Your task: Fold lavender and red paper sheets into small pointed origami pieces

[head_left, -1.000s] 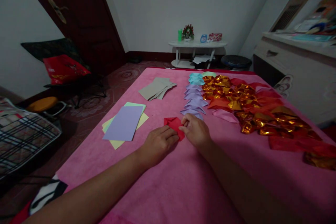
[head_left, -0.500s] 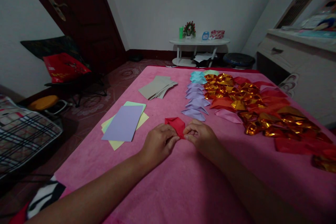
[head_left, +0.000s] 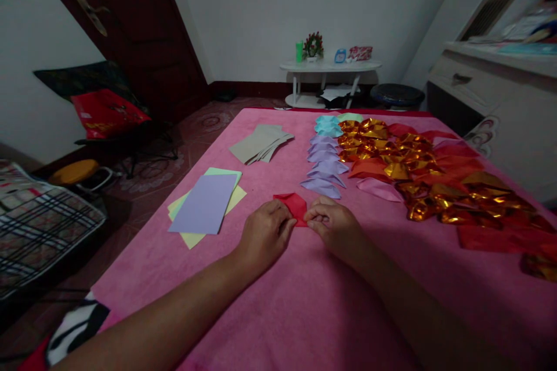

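A folded red paper (head_left: pixel 295 205) lies on the pink cloth (head_left: pixel 304 301) at the middle. My left hand (head_left: pixel 264 233) rests on its left edge with curled fingers pressing the paper. My right hand (head_left: pixel 336 225) pinches its right corner between thumb and fingertips. Just beyond my right hand runs a row of folded purple paper pieces (head_left: pixel 324 165), with light blue ones (head_left: pixel 328 126) at the far end.
Flat purple, green and yellow sheets (head_left: pixel 206 203) lie to the left, grey sheets (head_left: pixel 260 144) farther back. Gold and red foil pieces (head_left: pixel 430 179) cover the right side, with a pink piece (head_left: pixel 378 189) beside them. A white side table (head_left: pixel 328 72) and a chair (head_left: pixel 104 110) stand beyond.
Both hands have stayed on the red paper. The left hand has moved further over its left part, and the right fingers have shifted from its top edge to pinching the right corner.
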Demonstrator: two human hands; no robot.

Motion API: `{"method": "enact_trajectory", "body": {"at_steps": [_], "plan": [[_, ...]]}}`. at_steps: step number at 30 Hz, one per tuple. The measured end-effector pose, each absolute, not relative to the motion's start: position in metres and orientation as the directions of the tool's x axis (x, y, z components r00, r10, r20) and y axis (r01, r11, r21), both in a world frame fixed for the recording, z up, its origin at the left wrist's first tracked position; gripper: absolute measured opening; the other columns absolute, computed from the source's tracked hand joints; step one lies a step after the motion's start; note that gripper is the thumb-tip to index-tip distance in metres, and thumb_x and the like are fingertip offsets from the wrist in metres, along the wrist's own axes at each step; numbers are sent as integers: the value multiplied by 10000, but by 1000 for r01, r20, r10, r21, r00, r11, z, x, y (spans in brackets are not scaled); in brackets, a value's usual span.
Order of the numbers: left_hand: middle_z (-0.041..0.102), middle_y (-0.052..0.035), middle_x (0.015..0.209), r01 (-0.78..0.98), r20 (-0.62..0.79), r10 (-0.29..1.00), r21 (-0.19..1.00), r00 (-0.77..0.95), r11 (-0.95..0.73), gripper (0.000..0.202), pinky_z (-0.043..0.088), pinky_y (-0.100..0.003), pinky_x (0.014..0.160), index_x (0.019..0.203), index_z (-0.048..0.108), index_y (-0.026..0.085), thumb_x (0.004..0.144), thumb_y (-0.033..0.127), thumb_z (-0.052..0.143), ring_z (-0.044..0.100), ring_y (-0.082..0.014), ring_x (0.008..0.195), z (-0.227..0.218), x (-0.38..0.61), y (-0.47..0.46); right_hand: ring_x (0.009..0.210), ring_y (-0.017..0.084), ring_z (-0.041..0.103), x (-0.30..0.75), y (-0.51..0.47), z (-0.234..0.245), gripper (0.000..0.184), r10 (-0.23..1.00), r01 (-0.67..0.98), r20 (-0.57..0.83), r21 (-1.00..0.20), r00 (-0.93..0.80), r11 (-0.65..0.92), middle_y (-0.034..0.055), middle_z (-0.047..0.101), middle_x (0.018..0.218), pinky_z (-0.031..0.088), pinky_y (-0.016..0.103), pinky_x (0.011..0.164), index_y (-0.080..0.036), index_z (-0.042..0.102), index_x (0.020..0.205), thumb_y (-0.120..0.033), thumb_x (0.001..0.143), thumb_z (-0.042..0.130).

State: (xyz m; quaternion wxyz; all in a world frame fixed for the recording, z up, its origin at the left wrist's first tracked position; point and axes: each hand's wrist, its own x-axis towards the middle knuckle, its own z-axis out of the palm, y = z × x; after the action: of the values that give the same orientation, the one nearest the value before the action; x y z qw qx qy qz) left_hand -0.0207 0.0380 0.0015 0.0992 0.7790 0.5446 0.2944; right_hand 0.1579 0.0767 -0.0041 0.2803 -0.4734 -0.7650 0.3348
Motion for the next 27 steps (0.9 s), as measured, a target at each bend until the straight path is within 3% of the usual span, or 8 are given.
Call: {"method": "enact_trajectory", "body": {"at_steps": [10, 17, 23, 27], "plan": [[578, -47, 802, 809, 334, 919, 469, 210, -355, 109, 437, -257, 650, 755, 596, 161, 846, 208, 558, 547, -150, 734, 2, -18, 38, 658, 120, 544, 153, 73, 0, 87, 914, 569, 147, -742, -378, 355, 5, 564, 760, 416, 244, 612, -192, 627, 671, -210, 755, 608], [586, -43, 822, 839, 309, 929, 434, 203, -327, 61, 422, -268, 658, 792, 570, 164, 846, 186, 553, 535, -156, 739, 3, -17, 37, 716, 138, 511, 152, 69, -1, 80, 902, 629, 211, -656, -376, 416, -4, 532, 766, 393, 261, 669, -193, 558, 701, -184, 739, 628], [580, -45, 812, 857, 327, 917, 380, 227, -347, 126, 412, -260, 647, 809, 565, 164, 894, 184, 473, 533, -153, 731, 3, -16, 38, 766, 145, 507, 149, 65, 4, 94, 892, 598, 223, -675, -393, 432, 2, 532, 821, 382, 262, 699, -196, 535, 790, -112, 758, 562], [586, -45, 817, 856, 337, 907, 360, 252, -371, 156, 415, -253, 646, 811, 595, 172, 899, 185, 466, 540, -148, 728, 0, -16, 38, 782, 157, 494, 148, 63, 6, 155, 868, 612, 204, -638, -452, 468, 10, 498, 791, 375, 265, 705, -197, 564, 720, -82, 791, 489]]}}
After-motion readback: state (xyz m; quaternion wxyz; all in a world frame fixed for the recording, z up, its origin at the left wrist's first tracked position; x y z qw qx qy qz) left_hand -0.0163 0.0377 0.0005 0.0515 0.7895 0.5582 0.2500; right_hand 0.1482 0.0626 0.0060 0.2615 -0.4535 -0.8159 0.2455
